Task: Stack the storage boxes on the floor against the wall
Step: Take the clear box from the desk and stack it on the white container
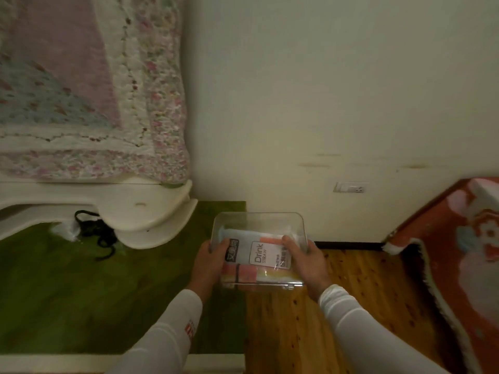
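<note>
Dim bedroom corner: pale scuffed wall (337,90) above a floor split between green carpet (54,292) and knotty wooden boards (297,333).

Far left of the clear storage box (259,249): quilted floral bedspread (81,90) draped over a cream, curved bed frame (151,214), with a tangle of black cord (97,233) on the carpet beneath it.

Left hand (209,261) clamped on the box's left side, thumb over the rim, white sleeve (167,333) behind.

Box itself: transparent rigid plastic, rectangular with rounded corners, small latch on the near edge, held at the seam of carpet and boards, close to the wall; whether resting on the floor, cannot tell. Inside: a pastel packet (259,257) labelled "Drink STRAW".

Right hand (305,261) closed on the box's right side, thumb pressing the packet.

Right of the box: a wall socket (351,188), black skirting (348,245), then a red patterned rug (459,252) with a fringed edge.
</note>
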### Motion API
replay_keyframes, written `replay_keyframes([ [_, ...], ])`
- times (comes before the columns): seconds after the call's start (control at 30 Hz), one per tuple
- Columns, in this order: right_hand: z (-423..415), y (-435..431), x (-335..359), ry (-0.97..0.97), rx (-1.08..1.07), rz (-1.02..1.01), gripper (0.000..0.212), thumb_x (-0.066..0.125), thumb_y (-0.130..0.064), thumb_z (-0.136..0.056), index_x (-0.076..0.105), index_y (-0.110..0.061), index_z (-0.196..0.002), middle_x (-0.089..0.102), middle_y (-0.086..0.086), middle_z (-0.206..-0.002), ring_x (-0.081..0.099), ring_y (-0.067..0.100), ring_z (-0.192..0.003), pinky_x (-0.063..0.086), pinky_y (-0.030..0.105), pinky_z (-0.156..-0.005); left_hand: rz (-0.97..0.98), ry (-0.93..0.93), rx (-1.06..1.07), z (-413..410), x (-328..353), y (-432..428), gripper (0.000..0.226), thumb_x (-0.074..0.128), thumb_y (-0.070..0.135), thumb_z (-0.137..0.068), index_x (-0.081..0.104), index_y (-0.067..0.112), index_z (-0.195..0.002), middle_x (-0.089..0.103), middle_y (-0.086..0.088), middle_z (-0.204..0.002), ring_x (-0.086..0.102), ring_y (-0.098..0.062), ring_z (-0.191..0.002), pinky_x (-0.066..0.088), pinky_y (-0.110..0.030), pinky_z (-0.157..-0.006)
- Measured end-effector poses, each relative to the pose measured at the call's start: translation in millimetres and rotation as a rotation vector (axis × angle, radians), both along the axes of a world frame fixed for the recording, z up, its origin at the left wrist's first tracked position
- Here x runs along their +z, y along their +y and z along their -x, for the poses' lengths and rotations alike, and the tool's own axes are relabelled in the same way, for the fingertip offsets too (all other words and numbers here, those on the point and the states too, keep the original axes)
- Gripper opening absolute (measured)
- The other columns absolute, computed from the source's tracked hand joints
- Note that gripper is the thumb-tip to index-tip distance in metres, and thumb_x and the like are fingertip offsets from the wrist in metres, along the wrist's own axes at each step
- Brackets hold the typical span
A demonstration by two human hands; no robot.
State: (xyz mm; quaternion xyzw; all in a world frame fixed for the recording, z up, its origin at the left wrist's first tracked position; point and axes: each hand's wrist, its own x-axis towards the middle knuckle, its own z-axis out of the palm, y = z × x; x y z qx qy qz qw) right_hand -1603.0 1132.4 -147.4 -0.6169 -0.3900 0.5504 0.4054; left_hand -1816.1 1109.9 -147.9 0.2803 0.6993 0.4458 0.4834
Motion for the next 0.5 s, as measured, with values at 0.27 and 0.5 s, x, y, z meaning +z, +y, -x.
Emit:
replay_keyframes([
  [0.27,-121.0,24.0,3.0,0.037,-0.044,0.009,0.032,0.072,-0.041,-0.082,0.067,-0.018,-0.104,0.076,0.006,-0.087,0.074,0.023,-0.074,0.061,0.040,-0.065,0.004,-0.049,-0.054,-115.3,-2.0,35.4,0.036,0.060,0.033,-0.092,0.053,0.015,-0.123,0.063,0.007,-0.094,0.063,-0.009,-0.076,0.048,-0.016,-0.041],
  [0.5,-172.7,39.0,-3.5,0.041,-0.063,0.015,0.030,0.071,-0.038,-0.084,0.066,-0.015,-0.102,0.076,0.007,-0.086,0.074,0.023,-0.074,0.060,0.037,-0.064,0.028,-0.074,-0.117,-163.9,-9.2,57.1,0.044,0.061,0.032,-0.091,0.053,0.015,-0.130,0.065,0.004,-0.101,0.063,-0.010,-0.081,0.048,-0.015,-0.043],
])
